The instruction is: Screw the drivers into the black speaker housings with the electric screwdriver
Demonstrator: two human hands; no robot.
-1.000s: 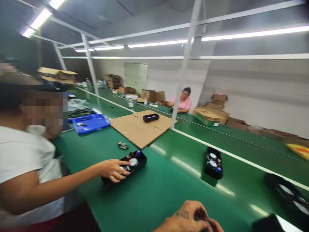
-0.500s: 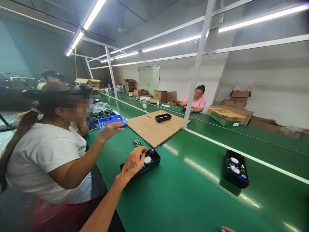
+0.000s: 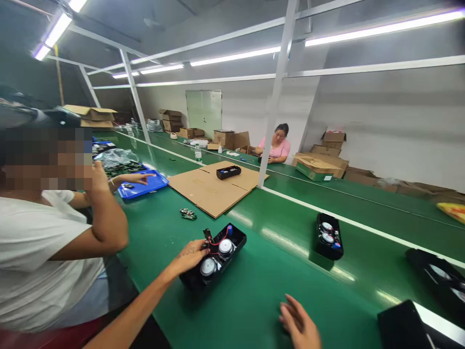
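A black speaker housing (image 3: 232, 259) with two round silver drivers rests at an angle on the green table. My left hand (image 3: 191, 256) is closed on its left rim. Close to those fingertips a small circuit board (image 3: 207, 236) stands up, joined by red wires to the inside of the housing. Whether the fingers also touch this board, I cannot tell. My right hand (image 3: 301, 324) is over the table to the lower right, fingers loosely bent and apart, holding nothing. Several loose circuit boards (image 3: 188, 214) lie in a small pile beyond my left hand.
Another speaker housing (image 3: 329, 237) lies to the right, and more black housings (image 3: 403, 325) are at the lower right. Flat cardboard (image 3: 203, 191) carries a further one. At left, a co-worker's hand reaches over a blue tray (image 3: 160, 180). A white post (image 3: 272, 106) rises from the table.
The speaker housing now shows both drivers and its board and wires, with my left hand at its left rim. My right hand has come further into view. The co-worker's raised arm has moved back.
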